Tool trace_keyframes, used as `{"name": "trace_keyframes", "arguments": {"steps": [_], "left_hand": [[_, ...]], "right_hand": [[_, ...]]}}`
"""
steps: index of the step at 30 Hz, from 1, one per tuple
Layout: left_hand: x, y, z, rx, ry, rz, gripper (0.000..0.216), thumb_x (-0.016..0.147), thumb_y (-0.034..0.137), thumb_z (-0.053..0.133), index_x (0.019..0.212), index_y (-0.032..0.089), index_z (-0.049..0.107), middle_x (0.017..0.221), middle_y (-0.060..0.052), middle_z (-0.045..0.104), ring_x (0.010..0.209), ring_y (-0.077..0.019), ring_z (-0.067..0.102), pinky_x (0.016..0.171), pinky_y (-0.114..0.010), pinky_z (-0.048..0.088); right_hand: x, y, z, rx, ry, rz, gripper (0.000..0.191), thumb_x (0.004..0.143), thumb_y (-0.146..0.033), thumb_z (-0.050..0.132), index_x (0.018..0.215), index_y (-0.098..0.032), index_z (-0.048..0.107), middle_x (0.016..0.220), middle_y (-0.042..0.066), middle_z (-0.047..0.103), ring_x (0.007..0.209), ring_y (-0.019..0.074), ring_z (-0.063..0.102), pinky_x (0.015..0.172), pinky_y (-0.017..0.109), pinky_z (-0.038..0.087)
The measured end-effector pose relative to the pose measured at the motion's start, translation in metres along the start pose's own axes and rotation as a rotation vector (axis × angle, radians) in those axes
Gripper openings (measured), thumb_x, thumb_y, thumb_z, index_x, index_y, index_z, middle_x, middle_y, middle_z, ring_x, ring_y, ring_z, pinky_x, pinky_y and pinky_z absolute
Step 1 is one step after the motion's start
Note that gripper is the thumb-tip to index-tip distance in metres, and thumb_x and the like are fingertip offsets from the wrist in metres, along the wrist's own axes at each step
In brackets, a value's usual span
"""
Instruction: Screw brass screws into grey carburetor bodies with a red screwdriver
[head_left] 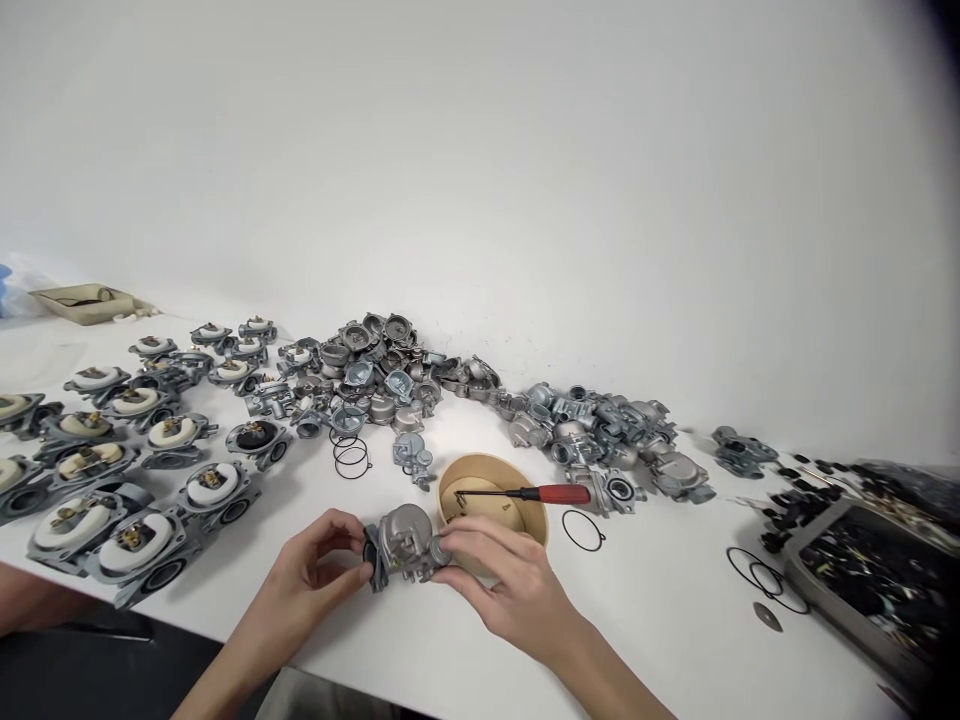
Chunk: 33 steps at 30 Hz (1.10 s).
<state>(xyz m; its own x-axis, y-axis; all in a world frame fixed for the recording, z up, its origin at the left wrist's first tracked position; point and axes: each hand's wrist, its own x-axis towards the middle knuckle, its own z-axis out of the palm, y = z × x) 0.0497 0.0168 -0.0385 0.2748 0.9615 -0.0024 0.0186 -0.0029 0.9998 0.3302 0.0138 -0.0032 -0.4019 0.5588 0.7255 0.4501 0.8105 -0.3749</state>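
Between my two hands is a grey metal carburetor, its rounded bowl facing up, just above or on the white table near the front edge. My left hand grips its flanged left end with thumb and fingers. On the opposite side, my right hand pinches the round right end. Right behind my right hand stands a tan bowl with a few small screws in it. Across its rim lies a screwdriver with a red and black handle. Another carburetor sits just behind the bowl's left side.
Rows of open carburetor bodies with white floats cover the left. Loose float bowls are heaped at the back, and assembled carburetors behind right. Black rubber rings lie about. A grey tray of small parts stands far right.
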Motion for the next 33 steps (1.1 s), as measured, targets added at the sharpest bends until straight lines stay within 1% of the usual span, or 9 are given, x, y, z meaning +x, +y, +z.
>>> {"name": "trace_keyframes", "arguments": {"steps": [4,7,11,15,19,23,26,30,33], "left_hand": [[-0.0013,0.0022,-0.0028,-0.071,-0.003,0.013,0.031,0.099,0.045,0.082,0.119,0.024,0.068,0.106,-0.005,0.064,0.104,-0.0228,0.061,0.083,-0.030,0.052],[-0.0025,0.0048,-0.0037,-0.078,-0.036,0.004,0.033,0.101,0.048,0.079,0.121,0.024,0.067,0.109,-0.006,0.063,0.105,-0.0233,0.061,0.084,-0.030,0.051],[-0.0030,0.0057,-0.0058,-0.106,-0.062,0.023,0.033,0.103,0.049,0.077,0.122,0.024,0.067,0.108,-0.007,0.065,0.105,-0.0241,0.061,0.085,-0.030,0.051],[-0.0026,0.0041,-0.0071,-0.103,-0.101,0.033,0.031,0.103,0.046,0.077,0.124,0.025,0.068,0.113,-0.008,0.065,0.108,-0.0254,0.061,0.085,-0.032,0.052],[-0.0024,0.0026,-0.0062,-0.095,-0.097,0.019,0.029,0.102,0.043,0.079,0.123,0.026,0.068,0.115,-0.008,0.065,0.111,-0.0260,0.061,0.087,-0.032,0.053],[-0.0022,0.0030,-0.0049,-0.094,-0.064,0.001,0.030,0.099,0.043,0.083,0.118,0.024,0.071,0.109,-0.006,0.066,0.104,-0.0240,0.064,0.085,-0.031,0.054],[-0.0028,0.0042,-0.0029,-0.087,-0.064,-0.016,0.035,0.095,0.042,0.087,0.122,0.025,0.072,0.113,-0.006,0.068,0.105,-0.0241,0.067,0.089,-0.032,0.056],[-0.0046,0.0025,0.0010,0.015,-0.080,-0.019,0.054,0.088,0.038,0.093,0.135,0.025,0.070,0.122,-0.009,0.073,0.112,-0.0281,0.069,0.098,-0.037,0.058],[-0.0048,-0.0026,0.0025,0.073,-0.060,-0.034,0.062,0.088,0.039,0.092,0.143,0.024,0.068,0.126,-0.011,0.075,0.113,-0.0307,0.071,0.101,-0.042,0.059]], "right_hand": [[-0.0012,0.0009,0.0009,-0.039,-0.049,-0.019,0.020,0.104,-0.032,0.076,0.120,-0.021,0.071,0.104,0.007,0.081,0.092,0.0238,0.074,0.087,0.041,0.063],[0.0006,-0.0005,-0.0008,-0.036,-0.072,-0.060,0.024,0.102,-0.033,0.077,0.122,-0.021,0.071,0.103,0.007,0.081,0.090,0.0236,0.074,0.089,0.043,0.061],[0.0040,-0.0030,-0.0040,-0.030,-0.111,-0.101,0.017,0.101,-0.027,0.076,0.115,-0.021,0.070,0.100,0.007,0.080,0.086,0.0221,0.074,0.087,0.043,0.060],[0.0042,-0.0028,-0.0058,-0.037,-0.125,-0.096,0.013,0.100,-0.025,0.075,0.111,-0.021,0.070,0.098,0.007,0.079,0.086,0.0224,0.073,0.088,0.044,0.060],[0.0031,-0.0014,-0.0069,-0.043,-0.120,-0.086,0.015,0.099,-0.024,0.075,0.113,-0.021,0.070,0.100,0.008,0.079,0.086,0.0239,0.073,0.087,0.045,0.060],[0.0030,-0.0011,-0.0067,-0.018,-0.106,-0.098,0.016,0.098,-0.023,0.076,0.112,-0.021,0.071,0.100,0.009,0.079,0.086,0.0240,0.074,0.084,0.044,0.060],[0.0036,-0.0021,-0.0060,-0.003,-0.060,-0.110,0.015,0.099,-0.025,0.078,0.112,-0.021,0.071,0.098,0.008,0.080,0.084,0.0231,0.074,0.081,0.042,0.060],[0.0061,-0.0041,-0.0058,-0.014,-0.018,-0.086,0.009,0.103,-0.028,0.076,0.108,-0.021,0.072,0.096,0.007,0.081,0.082,0.0211,0.074,0.078,0.039,0.060],[0.0078,-0.0043,-0.0058,-0.011,0.009,-0.077,0.008,0.104,-0.029,0.075,0.106,-0.022,0.074,0.095,0.006,0.082,0.080,0.0202,0.075,0.076,0.037,0.060]]}}
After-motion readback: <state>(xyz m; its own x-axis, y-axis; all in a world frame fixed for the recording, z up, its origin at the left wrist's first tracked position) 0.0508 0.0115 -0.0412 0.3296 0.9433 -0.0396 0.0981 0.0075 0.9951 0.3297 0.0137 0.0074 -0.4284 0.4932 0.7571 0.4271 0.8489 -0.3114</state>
